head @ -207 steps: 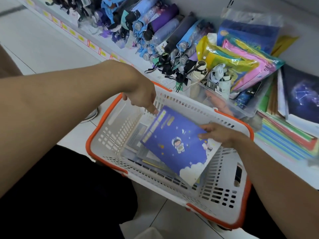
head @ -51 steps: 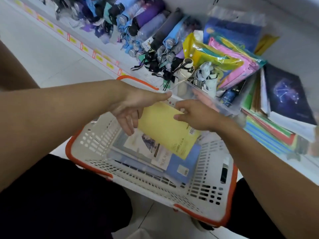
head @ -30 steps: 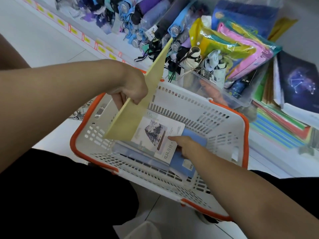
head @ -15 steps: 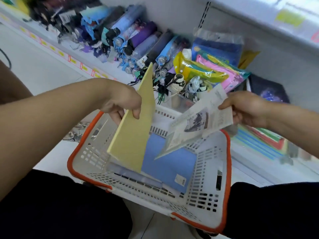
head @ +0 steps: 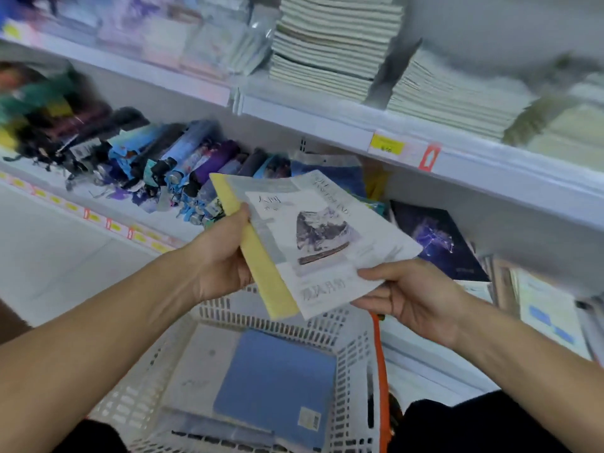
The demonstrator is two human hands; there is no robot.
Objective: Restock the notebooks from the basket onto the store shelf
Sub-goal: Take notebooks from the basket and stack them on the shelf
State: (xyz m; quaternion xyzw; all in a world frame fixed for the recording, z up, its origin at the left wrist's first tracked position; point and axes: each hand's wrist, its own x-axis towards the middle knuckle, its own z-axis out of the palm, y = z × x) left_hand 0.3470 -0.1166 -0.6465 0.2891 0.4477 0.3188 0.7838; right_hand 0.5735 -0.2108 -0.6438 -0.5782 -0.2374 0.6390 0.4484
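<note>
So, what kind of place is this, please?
Most likely a stationery or general goods shop: white shelves with a yellow price label on the edge, stacks of pale notebooks above, a row of folded umbrellas below, and a white plastic basket.

Both forearms are reaching forward and up. The left hand (head: pixel 222 259) is gripping with thumb on top; the right hand (head: pixel 415 295) is pinching from below, palm turned upward, fingers (head: pixel 369 300) curled.

White shelving (head: pixel 327 125), pale tiled floor (head: pixel 65 256), folded umbrellas (head: pixel 170 165)

Yellow notebook (head: pixel 258 259), white mountain-print notebook (head: pixel 322 243), blue notebook (head: pixel 277 384).
</note>
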